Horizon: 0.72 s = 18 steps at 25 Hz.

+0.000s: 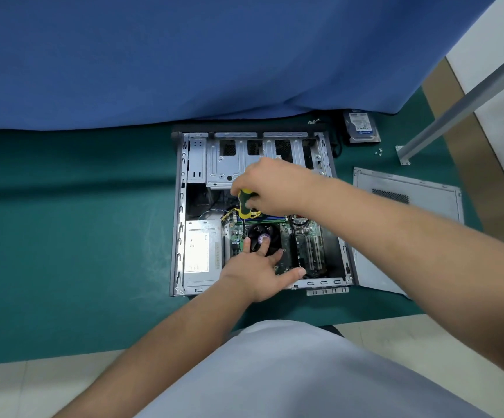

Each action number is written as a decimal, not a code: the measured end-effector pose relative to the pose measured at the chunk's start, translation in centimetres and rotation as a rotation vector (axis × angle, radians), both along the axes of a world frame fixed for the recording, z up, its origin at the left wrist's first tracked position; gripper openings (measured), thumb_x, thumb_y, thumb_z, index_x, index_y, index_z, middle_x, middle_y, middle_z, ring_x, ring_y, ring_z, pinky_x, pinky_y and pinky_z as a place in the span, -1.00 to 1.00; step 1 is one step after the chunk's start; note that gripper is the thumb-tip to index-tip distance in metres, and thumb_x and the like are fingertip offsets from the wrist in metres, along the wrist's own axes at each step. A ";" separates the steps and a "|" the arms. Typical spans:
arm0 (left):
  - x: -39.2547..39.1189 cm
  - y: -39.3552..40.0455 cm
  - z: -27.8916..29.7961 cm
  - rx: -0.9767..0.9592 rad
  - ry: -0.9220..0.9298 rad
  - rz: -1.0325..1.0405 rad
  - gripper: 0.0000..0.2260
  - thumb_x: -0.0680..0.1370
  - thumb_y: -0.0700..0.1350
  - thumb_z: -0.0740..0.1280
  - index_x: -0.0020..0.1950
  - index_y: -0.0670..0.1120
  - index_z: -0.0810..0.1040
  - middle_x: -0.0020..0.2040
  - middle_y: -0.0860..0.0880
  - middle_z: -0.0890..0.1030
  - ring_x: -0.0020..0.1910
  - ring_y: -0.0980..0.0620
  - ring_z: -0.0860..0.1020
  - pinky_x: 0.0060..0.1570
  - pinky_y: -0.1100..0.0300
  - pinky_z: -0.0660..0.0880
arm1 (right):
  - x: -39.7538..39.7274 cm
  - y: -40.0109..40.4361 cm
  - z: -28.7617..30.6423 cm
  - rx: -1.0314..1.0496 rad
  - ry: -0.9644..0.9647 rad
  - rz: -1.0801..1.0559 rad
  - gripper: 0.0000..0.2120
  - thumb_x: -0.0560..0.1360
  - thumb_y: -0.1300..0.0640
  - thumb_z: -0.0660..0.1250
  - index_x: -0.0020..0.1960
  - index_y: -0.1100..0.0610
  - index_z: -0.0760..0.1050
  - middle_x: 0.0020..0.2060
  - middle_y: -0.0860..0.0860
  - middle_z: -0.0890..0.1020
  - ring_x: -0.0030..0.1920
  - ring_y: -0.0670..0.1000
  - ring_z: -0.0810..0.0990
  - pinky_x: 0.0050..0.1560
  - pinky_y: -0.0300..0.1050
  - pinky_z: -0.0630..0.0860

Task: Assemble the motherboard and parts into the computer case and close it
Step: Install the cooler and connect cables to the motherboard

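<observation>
While lying open on its side on the green-covered tabletop (63,236), grey steel computer case (181,212) exposed from above, side opening upward. Green motherboard (287,236) seated in the near right part of the case, black round cooler fan (259,233) at its centre. Silver box-shaped power supply (201,254) mounted in the near left corner, just beside the motherboard. Empty silver drive bays (229,164) along the far end.

Right hand (270,185) curled round the handle of a yellow-and-black screwdriver (244,203), shaft pointing down to the motherboard just left of the fan. Left hand (259,271) spread, fingers straight, fingertips (264,241) resting on the fan and the board beside it, thumb along the near rim of the case.

Grey flat metal side panel (407,233) laid on the tabletop right of the case, detached. Blue-labelled hard drive (361,126) at the far right, near a blue cloth curtain (214,55). Small silver screws (379,151) loose near the hard drive, beside a grey metal post (456,107).
</observation>
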<state>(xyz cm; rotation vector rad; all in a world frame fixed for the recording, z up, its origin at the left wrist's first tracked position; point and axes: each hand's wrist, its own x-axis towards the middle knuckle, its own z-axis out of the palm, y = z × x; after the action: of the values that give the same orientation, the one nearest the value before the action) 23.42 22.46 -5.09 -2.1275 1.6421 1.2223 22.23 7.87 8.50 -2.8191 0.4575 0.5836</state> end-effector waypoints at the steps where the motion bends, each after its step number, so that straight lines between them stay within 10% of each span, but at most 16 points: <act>1: 0.0 0.1 0.0 -0.001 0.003 0.005 -0.03 0.32 0.68 -0.25 0.64 0.26 0.05 0.67 0.12 -0.15 0.64 -0.21 -0.20 0.49 -0.21 0.28 | 0.0 0.5 -0.4 -0.035 -0.025 -0.064 -0.72 0.64 -0.11 0.28 0.21 0.04 0.56 -0.10 0.05 0.58 -0.04 0.16 0.57 -0.14 0.04 0.52; 5: -0.2 0.1 -0.2 -0.002 0.009 0.015 -0.05 0.33 0.68 -0.23 0.64 0.27 0.05 0.67 0.14 -0.15 0.65 -0.20 -0.19 0.51 -0.22 0.25 | -0.1 2.5 -2.0 -0.271 -0.037 -0.220 -0.50 0.68 -0.29 0.02 -0.10 0.10 0.43 -0.41 -0.01 0.33 -0.44 0.04 0.30 -0.43 -0.12 0.12; 13: -0.5 0.3 0.1 0.002 -0.016 -0.004 -0.04 0.31 0.68 -0.27 0.64 0.28 0.05 0.67 0.15 -0.14 0.65 -0.18 -0.18 0.46 -0.22 0.32 | -0.1 0.0 0.2 -0.008 0.038 0.169 -0.68 0.61 0.16 0.30 0.34 -0.05 0.51 0.21 0.02 0.55 0.13 0.15 0.57 0.02 0.05 0.55; 18: -0.6 0.3 0.3 -0.001 -0.006 0.005 -0.07 0.35 0.66 -0.23 0.64 0.27 0.07 0.67 0.14 -0.14 0.65 -0.19 -0.17 0.48 -0.21 0.28 | -1.0 2.0 -1.4 -0.279 -0.018 -0.025 -0.56 0.70 -0.16 0.06 0.05 0.14 0.55 -0.35 0.02 0.41 -0.35 0.12 0.46 -0.40 -0.10 0.24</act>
<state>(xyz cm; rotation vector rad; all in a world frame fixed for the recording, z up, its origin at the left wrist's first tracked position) 22.80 22.73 -4.83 -2.1349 1.6368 1.2153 21.26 9.91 7.07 -3.0727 0.6139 0.5250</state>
